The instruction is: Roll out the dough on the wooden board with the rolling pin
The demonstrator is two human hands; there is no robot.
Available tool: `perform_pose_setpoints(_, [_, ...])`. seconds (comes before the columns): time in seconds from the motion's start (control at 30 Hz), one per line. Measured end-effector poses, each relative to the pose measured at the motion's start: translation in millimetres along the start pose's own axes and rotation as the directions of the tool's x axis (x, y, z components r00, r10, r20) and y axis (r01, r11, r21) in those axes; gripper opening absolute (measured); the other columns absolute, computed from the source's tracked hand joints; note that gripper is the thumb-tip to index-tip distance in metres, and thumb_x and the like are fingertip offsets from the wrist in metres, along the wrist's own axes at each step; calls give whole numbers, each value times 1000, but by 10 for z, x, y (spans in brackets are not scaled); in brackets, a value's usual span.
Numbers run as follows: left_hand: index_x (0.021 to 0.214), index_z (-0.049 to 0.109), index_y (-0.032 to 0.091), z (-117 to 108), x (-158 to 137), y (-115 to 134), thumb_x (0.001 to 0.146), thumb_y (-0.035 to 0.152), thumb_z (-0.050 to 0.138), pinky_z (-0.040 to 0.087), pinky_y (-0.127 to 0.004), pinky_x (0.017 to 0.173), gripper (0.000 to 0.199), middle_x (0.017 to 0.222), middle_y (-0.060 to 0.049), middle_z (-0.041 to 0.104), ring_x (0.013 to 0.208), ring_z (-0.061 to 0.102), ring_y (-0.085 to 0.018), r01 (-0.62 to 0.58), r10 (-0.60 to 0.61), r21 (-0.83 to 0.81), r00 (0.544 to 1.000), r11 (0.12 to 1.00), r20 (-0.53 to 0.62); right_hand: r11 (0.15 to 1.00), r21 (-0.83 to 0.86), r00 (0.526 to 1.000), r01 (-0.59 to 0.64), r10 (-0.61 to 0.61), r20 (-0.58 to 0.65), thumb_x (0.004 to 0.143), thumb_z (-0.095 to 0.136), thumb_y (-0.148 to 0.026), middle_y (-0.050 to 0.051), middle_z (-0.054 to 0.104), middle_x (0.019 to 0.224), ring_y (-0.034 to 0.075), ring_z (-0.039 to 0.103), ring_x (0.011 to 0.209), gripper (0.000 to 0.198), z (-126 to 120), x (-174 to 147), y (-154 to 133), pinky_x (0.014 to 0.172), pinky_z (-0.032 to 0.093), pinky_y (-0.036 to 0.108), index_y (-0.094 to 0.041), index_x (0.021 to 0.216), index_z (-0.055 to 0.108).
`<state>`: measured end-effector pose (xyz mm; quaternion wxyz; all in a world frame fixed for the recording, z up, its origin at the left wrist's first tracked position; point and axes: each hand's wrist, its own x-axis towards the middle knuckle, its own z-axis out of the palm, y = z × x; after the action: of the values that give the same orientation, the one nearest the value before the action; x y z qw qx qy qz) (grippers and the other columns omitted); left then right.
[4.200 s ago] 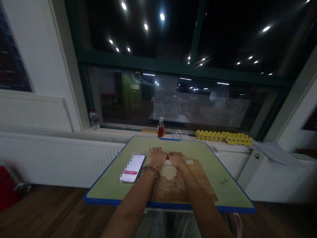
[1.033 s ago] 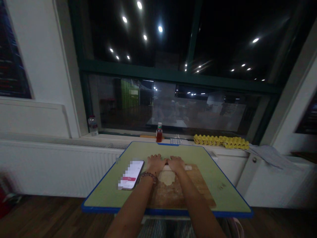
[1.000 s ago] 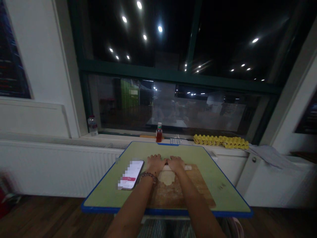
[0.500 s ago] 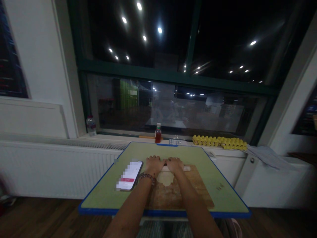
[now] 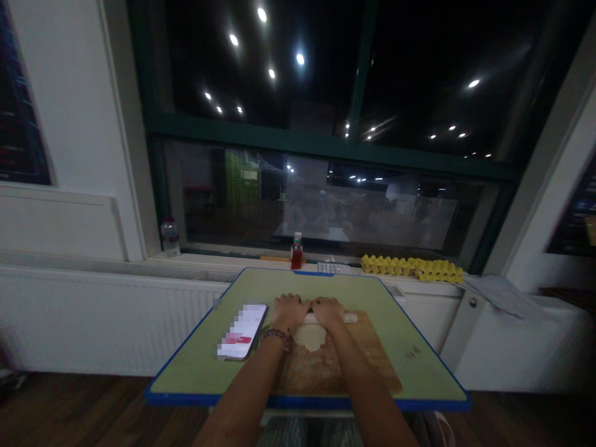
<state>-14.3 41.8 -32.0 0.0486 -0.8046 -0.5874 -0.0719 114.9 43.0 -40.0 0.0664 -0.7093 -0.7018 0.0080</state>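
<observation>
Lower centre of the frame: left hand (image 5: 289, 310) and right hand (image 5: 329, 309) side by side, palms down on top of a rolling pin (image 5: 351, 318), thumbs close together. Fingers point away from the person, past the pin; can't tell if they close around it. Pin lies crosswise under both hands, its right end sticking out beyond the right hand.

Dough sheet (image 5: 310, 337), flat and pale with a ragged near edge, sits just on the near side of the pin, between the forearms. It's on a wooden board (image 5: 367, 363), which lies on a green table (image 5: 195, 366) with a blue edge.

Bead bracelet (image 5: 275, 335) on the left wrist. Phone (image 5: 244, 332) flat on the table, left of that wrist, screen lit and partly pixelated. Beyond the table's far edge, mid-frame: bottle of red liquid (image 5: 297, 251) upright, with yellow egg trays (image 5: 412, 267) to its right.
</observation>
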Motion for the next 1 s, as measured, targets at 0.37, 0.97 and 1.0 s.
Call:
perform_pose_setpoints(0.37, [112,69,27,-29,-36,9,94,39,33,45,-46,87,42,114,-14,67,108,59,-32,6,-6,6,1000,1000,5,1000,13,1000,12,-12,11,96,31,-34,10,65,125,26,58,117,45,14,12,10,94,43,38,-20,116,68])
perform_pose_setpoints(0.97, [115,67,24,-62,-37,22,95,41,31,46,-46,88,45,115,-16,66,108,60,-32,10,-12,33,999,999,44,1000,20,1000,-12,12,5,96,30,-33,10,66,123,26,60,114,45,-21,-22,-15,92,44,37,-20,115,68])
perform_pose_setpoints(1.0, [116,67,24,-55,-35,20,95,40,32,46,-46,87,44,115,-15,66,107,60,-32,-6,4,42,999,999,40,999,27,1000,-24,23,6,96,30,-34,10,66,123,26,60,114,46,-21,-20,-16,92,44,38,-21,116,68])
